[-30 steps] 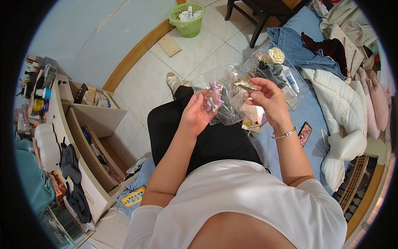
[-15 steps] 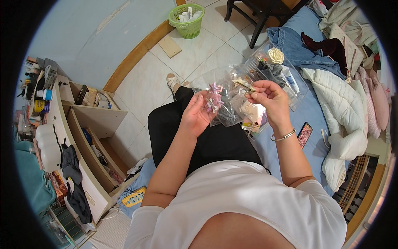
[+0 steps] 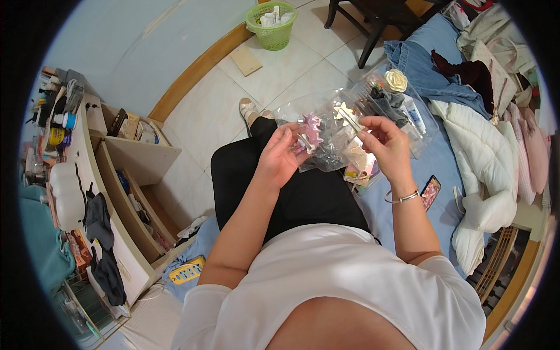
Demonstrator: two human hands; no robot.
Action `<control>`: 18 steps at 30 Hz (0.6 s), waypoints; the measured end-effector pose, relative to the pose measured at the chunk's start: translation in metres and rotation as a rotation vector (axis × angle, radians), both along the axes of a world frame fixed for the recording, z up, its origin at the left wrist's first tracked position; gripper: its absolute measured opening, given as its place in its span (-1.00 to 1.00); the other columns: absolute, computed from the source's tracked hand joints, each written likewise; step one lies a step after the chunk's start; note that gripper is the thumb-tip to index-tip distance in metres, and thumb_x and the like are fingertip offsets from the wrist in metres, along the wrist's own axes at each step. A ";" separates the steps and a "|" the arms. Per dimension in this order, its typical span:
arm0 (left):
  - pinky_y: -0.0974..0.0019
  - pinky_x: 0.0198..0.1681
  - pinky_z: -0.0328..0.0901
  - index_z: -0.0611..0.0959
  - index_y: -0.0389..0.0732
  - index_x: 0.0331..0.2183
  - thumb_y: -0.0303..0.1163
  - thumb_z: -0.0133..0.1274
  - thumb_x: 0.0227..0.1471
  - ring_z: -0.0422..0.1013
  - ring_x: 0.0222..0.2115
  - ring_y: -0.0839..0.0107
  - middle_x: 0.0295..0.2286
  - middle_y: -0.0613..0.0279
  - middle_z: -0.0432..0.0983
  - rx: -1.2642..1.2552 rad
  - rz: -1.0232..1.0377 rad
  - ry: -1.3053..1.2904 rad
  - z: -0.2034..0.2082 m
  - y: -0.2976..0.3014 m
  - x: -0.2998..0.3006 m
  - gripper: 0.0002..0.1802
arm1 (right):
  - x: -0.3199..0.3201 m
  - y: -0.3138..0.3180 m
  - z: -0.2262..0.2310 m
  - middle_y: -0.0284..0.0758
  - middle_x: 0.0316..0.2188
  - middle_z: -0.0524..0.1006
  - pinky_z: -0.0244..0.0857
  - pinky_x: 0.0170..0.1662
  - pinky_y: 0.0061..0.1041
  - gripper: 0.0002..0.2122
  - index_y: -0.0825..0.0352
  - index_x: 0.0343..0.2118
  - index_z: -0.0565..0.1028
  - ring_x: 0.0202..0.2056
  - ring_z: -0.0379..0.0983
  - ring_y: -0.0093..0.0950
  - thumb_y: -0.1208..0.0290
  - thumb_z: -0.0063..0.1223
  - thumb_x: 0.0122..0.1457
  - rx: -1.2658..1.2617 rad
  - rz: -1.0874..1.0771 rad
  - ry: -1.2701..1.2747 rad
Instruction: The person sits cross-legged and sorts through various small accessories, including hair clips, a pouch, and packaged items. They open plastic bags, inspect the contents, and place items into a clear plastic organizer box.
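Note:
Several pink and lilac star hair clips [image 3: 311, 129] are gathered at the fingers of my left hand [image 3: 279, 153], which is closed on them. My right hand [image 3: 386, 143] pinches a metal hair clip [image 3: 350, 119] between thumb and fingers. A cream star [image 3: 342, 111] shows at that clip's far end. Below and beyond both hands, a clear plastic bag [image 3: 329, 153] is spread over my lap. Just past my right hand stands a clear plastic box [image 3: 429, 119] with a cream fabric rose [image 3: 396, 80], dark items and a white tube in it.
A phone [image 3: 430, 193] and a white quilt [image 3: 475, 175] lie on the blue bed at the right. Open drawers [image 3: 131, 192] and a cluttered cabinet top are on the left. A green basket [image 3: 273, 36] and a dark chair [image 3: 364, 35] stand on the tiled floor ahead.
The clip in my right hand has turned, so its metal prongs and cream star show more plainly. My left hand keeps the pink star clips; the whole view has shifted slightly.

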State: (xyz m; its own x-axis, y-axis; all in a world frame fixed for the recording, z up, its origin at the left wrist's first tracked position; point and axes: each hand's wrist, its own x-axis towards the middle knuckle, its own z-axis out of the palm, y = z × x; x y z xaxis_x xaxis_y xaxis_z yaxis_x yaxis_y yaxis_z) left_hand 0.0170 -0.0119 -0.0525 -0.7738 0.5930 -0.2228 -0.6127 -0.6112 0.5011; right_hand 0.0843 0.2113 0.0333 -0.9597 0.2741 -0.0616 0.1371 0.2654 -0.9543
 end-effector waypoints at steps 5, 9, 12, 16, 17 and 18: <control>0.11 -0.09 0.38 0.40 -0.11 -0.05 -0.31 -0.13 0.20 0.40 -0.09 0.24 -0.09 0.11 0.41 -0.005 -0.047 0.026 -0.009 -0.001 -0.001 -0.72 | 0.001 -0.007 0.002 -0.46 -0.44 0.49 0.24 -0.49 -0.73 -0.79 0.39 -0.24 0.52 -0.53 0.34 -0.73 0.54 0.19 0.03 0.273 0.059 0.121; 0.08 -0.12 0.41 0.34 -0.09 0.03 -0.31 -0.10 0.18 0.40 -0.08 0.23 -0.06 0.12 0.38 0.030 -0.126 0.043 -0.005 0.003 0.003 -0.63 | 0.001 -0.014 0.007 -0.44 -0.47 0.49 0.21 -0.52 -0.71 -0.80 0.36 -0.20 0.54 -0.59 0.31 -0.73 0.52 0.14 0.07 0.056 0.149 -0.042; 0.04 -0.10 0.40 0.29 -0.07 0.08 -0.30 -0.06 0.17 0.40 -0.08 0.24 -0.05 0.12 0.37 0.089 -0.204 0.033 -0.008 0.004 0.004 -0.55 | 0.003 -0.016 0.012 -0.33 -0.46 0.53 0.31 -0.45 -0.60 -0.78 0.31 -0.15 0.53 -0.55 0.43 -0.55 0.43 0.08 0.13 0.084 0.326 -0.082; 0.08 -0.09 0.40 0.28 -0.10 0.08 -0.31 -0.03 0.15 0.40 -0.10 0.25 -0.06 0.13 0.37 0.064 -0.194 0.034 -0.013 0.001 0.007 -0.52 | 0.004 -0.017 0.004 -0.23 -0.28 0.55 0.36 -0.17 -0.35 -0.68 0.18 -0.06 0.49 -0.23 0.47 -0.16 0.27 0.06 0.12 0.502 0.510 0.089; 0.09 -0.09 0.40 0.28 -0.11 0.09 -0.31 -0.03 0.15 0.40 -0.10 0.25 -0.06 0.13 0.37 0.071 -0.185 0.014 -0.017 0.003 0.007 -0.52 | 0.005 -0.019 0.005 -0.23 -0.25 0.54 0.35 -0.16 -0.35 -0.68 0.19 -0.06 0.49 -0.22 0.46 -0.18 0.26 0.07 0.11 0.530 0.511 0.140; 0.10 -0.10 0.40 0.28 -0.12 0.09 -0.31 -0.02 0.14 0.41 -0.11 0.25 -0.06 0.13 0.37 0.077 -0.174 -0.007 -0.019 0.003 0.008 -0.51 | 0.006 -0.021 0.008 -0.24 -0.22 0.53 0.35 -0.15 -0.35 -0.67 0.20 -0.07 0.49 -0.20 0.45 -0.19 0.25 0.07 0.10 0.558 0.514 0.192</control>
